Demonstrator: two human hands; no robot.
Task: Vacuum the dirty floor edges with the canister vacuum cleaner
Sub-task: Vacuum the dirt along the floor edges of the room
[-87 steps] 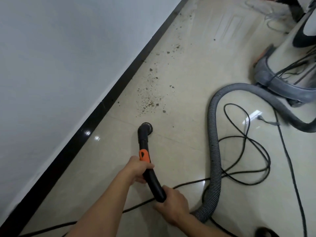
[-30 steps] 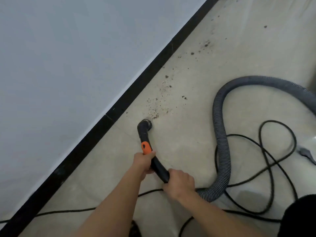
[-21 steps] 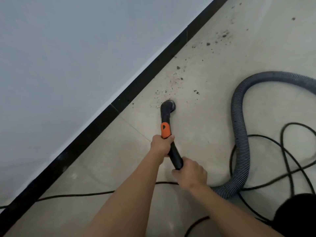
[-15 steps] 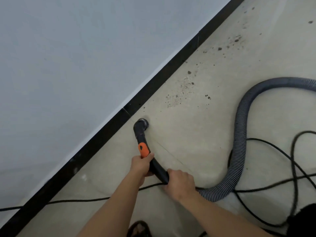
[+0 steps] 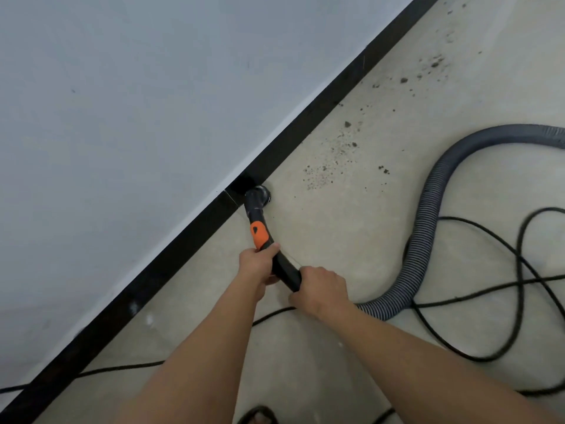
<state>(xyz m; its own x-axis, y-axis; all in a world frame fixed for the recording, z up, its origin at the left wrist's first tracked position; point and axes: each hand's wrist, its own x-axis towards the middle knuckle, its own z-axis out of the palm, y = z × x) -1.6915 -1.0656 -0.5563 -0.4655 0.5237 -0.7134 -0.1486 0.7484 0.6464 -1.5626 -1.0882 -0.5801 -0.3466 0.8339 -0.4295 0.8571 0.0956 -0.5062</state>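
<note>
**Step in hand.** We find edge vacuuming under way. The vacuum's round nozzle [image 5: 259,195] sits on the tiled floor [image 5: 336,240] at the foot of the black skirting board [image 5: 305,125]; we cannot tell whether it touches the board. The left hand [image 5: 256,264] is curled round the curved handle tube [image 5: 283,268] just below its orange slider [image 5: 259,235]. The right hand [image 5: 321,289] is clamped on the tube's rear end, where the ribbed grey hose [image 5: 426,221] joins. The canister is out of view.

**Next move.** Loose dirt [image 5: 327,169] lies ahead of the nozzle near the wall, with a farther patch [image 5: 434,64] beyond. We judge that the nozzle should run along the skirting toward it, mouth flat to the tile.

**Surface and room.** The tile is pale and slightly glossy, and the wall [image 5: 122,117] is plain. A black power cord [image 5: 518,264] loops beside the hose and passes beneath both arms; we rate it a possible snag.
</note>
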